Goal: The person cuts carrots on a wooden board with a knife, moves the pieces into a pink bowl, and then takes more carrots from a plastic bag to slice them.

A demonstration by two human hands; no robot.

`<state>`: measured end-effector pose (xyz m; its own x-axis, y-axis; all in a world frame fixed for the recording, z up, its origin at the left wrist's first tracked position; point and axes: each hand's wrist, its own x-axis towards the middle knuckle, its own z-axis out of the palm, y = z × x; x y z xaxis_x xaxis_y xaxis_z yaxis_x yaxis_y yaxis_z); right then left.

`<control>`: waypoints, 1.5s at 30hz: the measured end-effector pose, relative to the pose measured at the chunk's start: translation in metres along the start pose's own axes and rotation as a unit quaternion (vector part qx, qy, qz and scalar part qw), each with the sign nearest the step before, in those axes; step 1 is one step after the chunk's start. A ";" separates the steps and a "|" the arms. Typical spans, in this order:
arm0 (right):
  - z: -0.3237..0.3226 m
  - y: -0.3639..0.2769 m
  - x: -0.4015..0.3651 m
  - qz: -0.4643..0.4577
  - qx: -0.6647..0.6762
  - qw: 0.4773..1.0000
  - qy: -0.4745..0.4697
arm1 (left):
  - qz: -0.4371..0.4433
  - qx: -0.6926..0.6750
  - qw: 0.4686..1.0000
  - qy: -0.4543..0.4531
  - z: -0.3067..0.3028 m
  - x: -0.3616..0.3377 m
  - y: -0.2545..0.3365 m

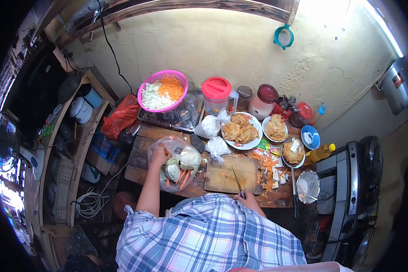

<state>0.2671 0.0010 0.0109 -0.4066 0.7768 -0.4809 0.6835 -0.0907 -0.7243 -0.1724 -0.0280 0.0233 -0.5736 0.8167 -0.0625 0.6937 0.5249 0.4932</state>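
Note:
My left hand (159, 156) reaches into a clear plastic bag (179, 147) of cabbage (189, 158) and carrots (184, 178) lying at the left end of the wooden table (143, 149). My right hand (248, 199) grips a knife (237, 180) by its handle near the table's front edge. The blade points away across a wooden cutting board (226, 174). Carrot peelings (269, 170) lie just right of the board.
A pink bowl (162, 90) of shredded cabbage and carrot stands at the back left. Behind the board are a red-lidded jug (216, 95), plates of fritters (242, 130), jars and an oil bottle (319, 153). A stove (349, 181) stands to the right, shelves (70, 136) to the left.

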 end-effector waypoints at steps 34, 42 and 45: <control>0.007 0.030 0.006 -0.009 0.081 0.996 0.030 | -0.066 -0.111 0.991 0.025 -0.009 0.004 0.006; 0.007 0.022 0.011 -0.009 0.013 1.000 0.003 | -0.034 -0.432 0.901 0.010 -0.037 -0.024 -0.026; 0.011 0.033 0.017 -0.023 0.022 1.000 -0.003 | -0.077 -0.495 0.866 -0.006 -0.055 -0.032 -0.017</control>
<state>0.2756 0.0045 -0.0268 -0.4405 0.7767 -0.4502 0.6375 -0.0825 -0.7660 -0.1898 -0.0768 0.0644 -0.6179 0.7604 -0.2001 -0.1070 0.1708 0.9795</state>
